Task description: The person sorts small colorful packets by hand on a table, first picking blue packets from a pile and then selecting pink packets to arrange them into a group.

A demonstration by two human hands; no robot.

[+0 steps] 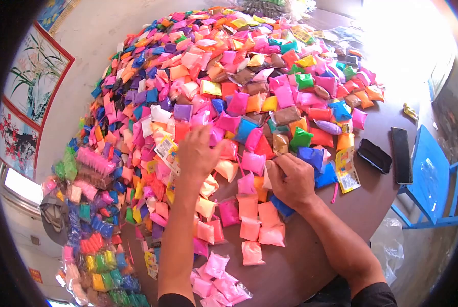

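Observation:
A large heap of small plastic packets [289,115], filled with something soft in many colours, covers most of the table. My left hand [201,151] reaches over the middle of the heap, thumb apart from the fingers; its fingertips are blurred among pink and red packets. Curled fingers close my right hand [292,179] at the heap's near edge, beside a blue packet [311,157]; whatever they pinch is hidden. Between my arms lie several peach packets [271,235] in joined strips. Nearer to me is a small cluster of pale pink packets [231,287].
Yellow printed cards [347,171] lie among the packets. A black open case [374,156] and a phone-like black slab [402,155] rest on the table's right side. Beyond the edge stands a blue chair [428,174], with a clear plastic bag [389,245] below.

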